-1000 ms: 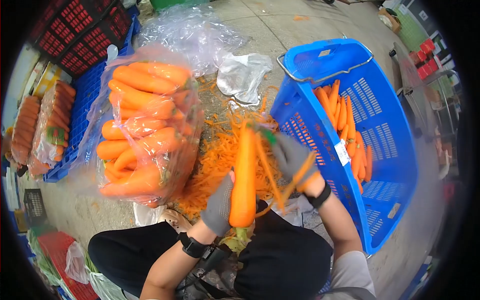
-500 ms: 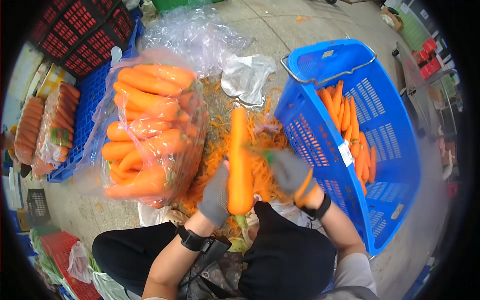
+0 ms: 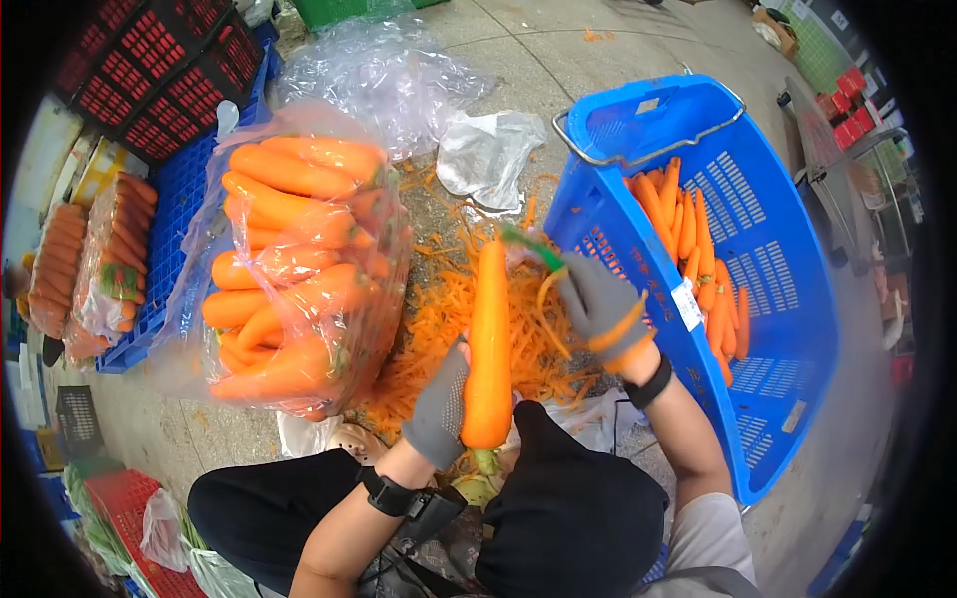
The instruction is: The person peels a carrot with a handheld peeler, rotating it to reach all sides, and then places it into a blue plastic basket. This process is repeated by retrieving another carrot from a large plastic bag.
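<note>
A large, thick carrot (image 3: 487, 349) stands nearly upright in the view, its stem end down, its orange surface smooth. My left hand (image 3: 437, 411), in a grey glove, is closed round its lower left side. In my gloved right hand (image 3: 598, 304) is a peeler (image 3: 535, 247) with a green handle, held near the carrot's upper end. A long strip of peel hangs from that hand, and another lies across the glove. Below, a heap of carrot peelings (image 3: 419, 344) covers the floor.
To the left stands a clear plastic bag (image 3: 179, 364) full of unpeeled-looking carrots. A tilted blue basket (image 3: 743, 439) at the right holds slimmer carrots (image 3: 705, 239). Loose plastic sheets (image 3: 384, 75) and a white bag (image 3: 488, 154) lie ahead. Black crates (image 3: 159, 70) are stacked at the upper left.
My right hand and the peeler have moved up and slightly right, toward the carrot's top. The carrot has shifted a little right and tilted. A peel strip now dangles from the right hand.
</note>
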Demonstrator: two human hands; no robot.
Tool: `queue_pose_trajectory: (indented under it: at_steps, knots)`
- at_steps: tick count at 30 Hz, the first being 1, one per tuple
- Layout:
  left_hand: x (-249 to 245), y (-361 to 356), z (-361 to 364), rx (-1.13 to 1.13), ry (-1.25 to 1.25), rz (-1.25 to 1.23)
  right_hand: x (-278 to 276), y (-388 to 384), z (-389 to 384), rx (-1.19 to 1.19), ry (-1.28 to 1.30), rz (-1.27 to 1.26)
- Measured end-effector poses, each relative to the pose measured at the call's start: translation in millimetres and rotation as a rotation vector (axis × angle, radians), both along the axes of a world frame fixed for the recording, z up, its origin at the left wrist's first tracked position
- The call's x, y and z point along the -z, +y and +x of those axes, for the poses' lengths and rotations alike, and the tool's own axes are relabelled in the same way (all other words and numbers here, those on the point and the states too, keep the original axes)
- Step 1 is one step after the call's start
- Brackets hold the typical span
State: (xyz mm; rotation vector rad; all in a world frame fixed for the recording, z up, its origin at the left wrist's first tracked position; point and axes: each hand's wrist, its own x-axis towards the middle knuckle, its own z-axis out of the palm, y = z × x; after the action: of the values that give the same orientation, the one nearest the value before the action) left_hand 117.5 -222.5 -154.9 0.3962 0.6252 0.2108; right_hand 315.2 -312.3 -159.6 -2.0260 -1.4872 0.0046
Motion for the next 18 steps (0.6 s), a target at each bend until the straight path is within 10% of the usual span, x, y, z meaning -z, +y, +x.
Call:
queue_pose_trajectory:
  at_steps: [4,10,14,18]
  knots:
    - [11,7,2,-0.057,0.073,0.031,-32,-23,-44,-0.540,-0.008,-0.332]
    - [1,1,-18,0.204,0.007,0.041,28,-1,30,0.177,0.149,-0.111]
    - [2,7,-35,0.248,0.056,-0.112,-4,-8,1,0.047,0.255,0.149]
    - [1,8,-53,0.336,-0.001,-0.123,8,-17,7,0.021,0.141,-0.181]
